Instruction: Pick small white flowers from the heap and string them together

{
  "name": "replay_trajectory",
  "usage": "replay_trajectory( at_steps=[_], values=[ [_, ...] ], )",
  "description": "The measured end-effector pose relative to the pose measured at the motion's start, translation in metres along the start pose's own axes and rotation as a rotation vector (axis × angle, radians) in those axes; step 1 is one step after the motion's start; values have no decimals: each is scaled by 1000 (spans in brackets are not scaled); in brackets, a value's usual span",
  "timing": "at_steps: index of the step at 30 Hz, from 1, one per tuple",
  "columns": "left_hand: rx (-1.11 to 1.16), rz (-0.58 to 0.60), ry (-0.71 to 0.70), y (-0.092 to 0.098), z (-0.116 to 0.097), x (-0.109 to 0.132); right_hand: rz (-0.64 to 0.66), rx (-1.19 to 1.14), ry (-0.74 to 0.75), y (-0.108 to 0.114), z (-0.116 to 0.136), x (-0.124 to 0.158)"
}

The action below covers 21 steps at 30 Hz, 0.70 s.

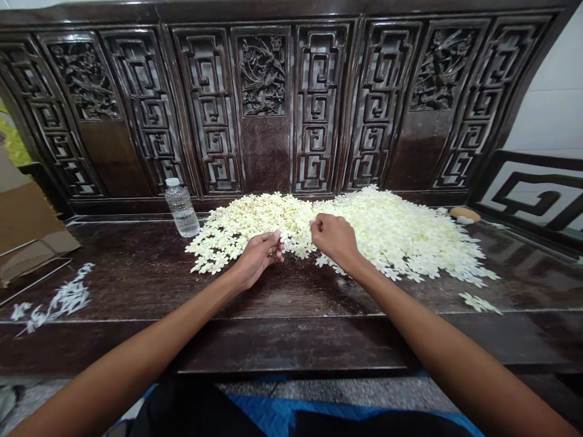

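Note:
My left hand (260, 257) is closed in a pinch, with a small white flower piece (282, 238) at its fingertips. To its right, my right hand (336, 238) is held as a loose fist above the gap between two heaps; whatever its fingers grip, if anything, is hidden. Behind and left of my left hand spreads a heap of cream-yellow flower pieces (246, 212). A larger heap of paler, greenish-white flower pieces (405, 233) lies beyond and to the right of my right hand. The two heaps meet behind my hands.
Everything lies on a dark wooden bench (282, 297) with a carved backrest (266, 152). A part-filled water bottle (182, 209) stands left of the heaps. Thin white pieces (68, 300) lie near a cardboard box (31, 218). A round tan object (464, 214) sits far right, stray flowers (480, 303) nearer.

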<state>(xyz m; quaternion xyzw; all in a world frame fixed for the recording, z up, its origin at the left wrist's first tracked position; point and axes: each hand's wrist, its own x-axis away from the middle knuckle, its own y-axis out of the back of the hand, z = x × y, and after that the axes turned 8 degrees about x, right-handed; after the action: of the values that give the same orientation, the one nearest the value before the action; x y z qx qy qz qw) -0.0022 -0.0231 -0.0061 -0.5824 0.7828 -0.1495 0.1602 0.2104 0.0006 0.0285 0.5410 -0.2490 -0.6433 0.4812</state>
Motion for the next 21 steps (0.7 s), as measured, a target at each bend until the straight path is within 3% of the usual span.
replay_trajectory(
  at_steps=[3, 7, 11, 21],
  values=[
    [-1, -11, 6, 0, -1, 0, -8, 125, -55, 8, -2, -3],
    [-1, -8, 4, -1, 1, 0, 93, -54, 171, 4, 13, 6],
    [17, 19, -19, 0, 5, -2, 160, -58, 327, -9, 28, 19],
    [-5, 37, -3, -5, 4, 2, 113, -291, 370, -21, 23, 18]
  ],
)
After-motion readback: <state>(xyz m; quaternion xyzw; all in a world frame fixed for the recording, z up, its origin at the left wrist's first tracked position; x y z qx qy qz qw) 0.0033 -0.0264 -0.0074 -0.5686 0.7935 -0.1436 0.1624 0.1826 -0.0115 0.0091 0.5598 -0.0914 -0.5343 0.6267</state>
